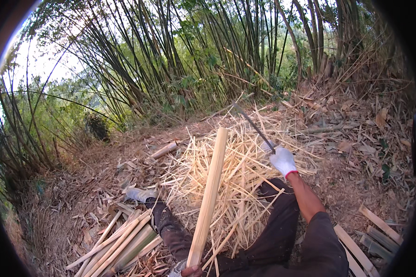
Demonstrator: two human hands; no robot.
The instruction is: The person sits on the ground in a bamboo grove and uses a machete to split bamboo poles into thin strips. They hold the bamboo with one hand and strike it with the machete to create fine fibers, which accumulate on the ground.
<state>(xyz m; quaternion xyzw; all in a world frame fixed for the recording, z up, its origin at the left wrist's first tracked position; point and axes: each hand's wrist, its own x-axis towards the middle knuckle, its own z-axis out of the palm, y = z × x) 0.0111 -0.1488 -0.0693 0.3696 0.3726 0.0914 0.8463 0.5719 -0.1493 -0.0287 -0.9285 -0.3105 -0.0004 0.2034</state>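
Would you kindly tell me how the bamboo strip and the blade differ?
The bamboo strip is pale and broad; the blade is dark and narrow. The strip leans up rightward from the left hand; the blade slants up leftward from the right hand. Both are hand-held.

This is an open-air work spot at the edge of a bamboo grove. Tall, crowded bamboo culms with green foliage span 10 to 1 o'clock, and bright sky shows through at 10. Underfoot is bare earth strewn with dry leaf litter, thick at 3 and 8 o'clock. Signs of woodworking lie straight on the ground: a broad heap of pale bamboo shavings at the centre, split bamboo lengths stacked at 7 o'clock, and more split pieces at 4.
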